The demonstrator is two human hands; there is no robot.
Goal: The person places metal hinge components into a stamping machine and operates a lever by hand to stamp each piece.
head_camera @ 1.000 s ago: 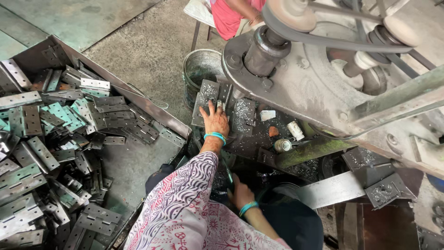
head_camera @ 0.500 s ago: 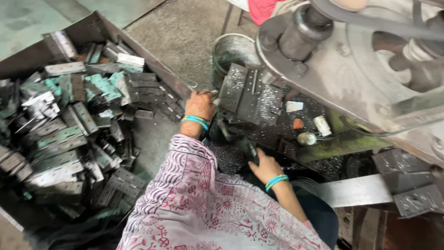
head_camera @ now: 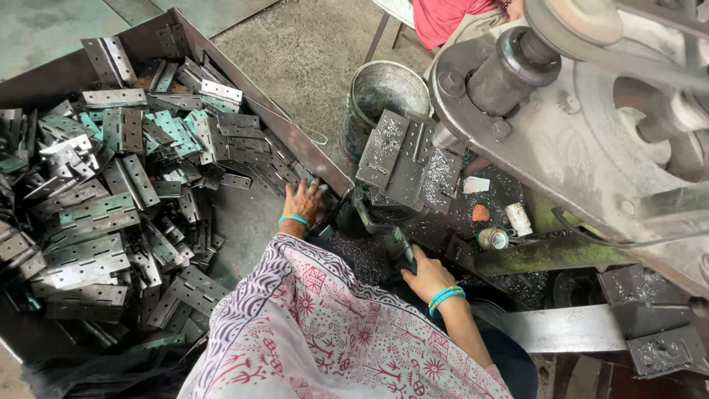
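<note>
Right hand (head_camera: 427,275) closes around the lever (head_camera: 384,229), a dark greasy handle that runs up from the hand toward the press bed; fingers wrapped, thumb side up, a grip that suits pulling or steadying it. Left hand (head_camera: 303,201) reaches across to the near corner of the tray (head_camera: 310,144), fingers narrow and curled down at the edge of the hinge pile; whether they already pinch a hinge I cannot tell. Hinges (head_camera: 111,185) lie loose and unsorted in the tray, dozens at least, too many and too overlapped to count; some flat and open, some folded, a few with a green tint. The tray sits close on the left, so that stock is within one arm's reach of the press. On the press bed, a small stack of plates (head_camera: 402,159) leans at the die, three or so, dusted with metal chips. Beside them: one white tag (head_camera: 476,185), one orange lump (head_camera: 480,213), one small white bottle (head_camera: 518,219), one round can (head_camera: 491,238). One steel bucket (head_camera: 384,96) stands on the floor behind the bed, placed where offcuts could fall. One flywheel (head_camera: 591,111) with belt looms at the right. Two teal bangle sets, one per wrist. Another person in red (head_camera: 450,18) sits beyond, only partly visible.
</note>
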